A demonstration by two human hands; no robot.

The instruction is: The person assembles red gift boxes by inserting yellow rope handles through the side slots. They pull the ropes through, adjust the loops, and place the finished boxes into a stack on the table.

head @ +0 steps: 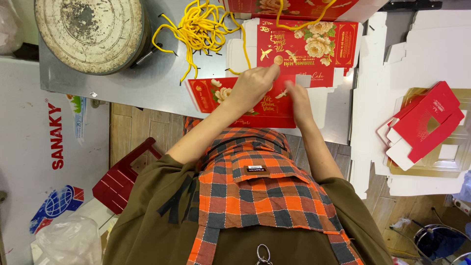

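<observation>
A flat red box blank (265, 105) with gold print and flowers lies at the near edge of the grey metal table (137, 83). A second, larger red blank (314, 49) lies just beyond it on a white stack. My left hand (251, 86) has its fingers pinched together at the edge where the two blanks meet, beside a small gold circle (278, 60). My right hand (297, 98) is blurred and rests with fingers stretched on the near blank, by a grey cut-out window (303, 81). A heap of yellow cords (201, 29) lies past my left hand.
A round worn metal disc (91, 32) sits at the far left of the table. White cardboard sheets (422, 49) and folded red boxes (424, 127) on gold card lie to the right. A red stool (122, 181) and a white chest (29, 147) stand on the left.
</observation>
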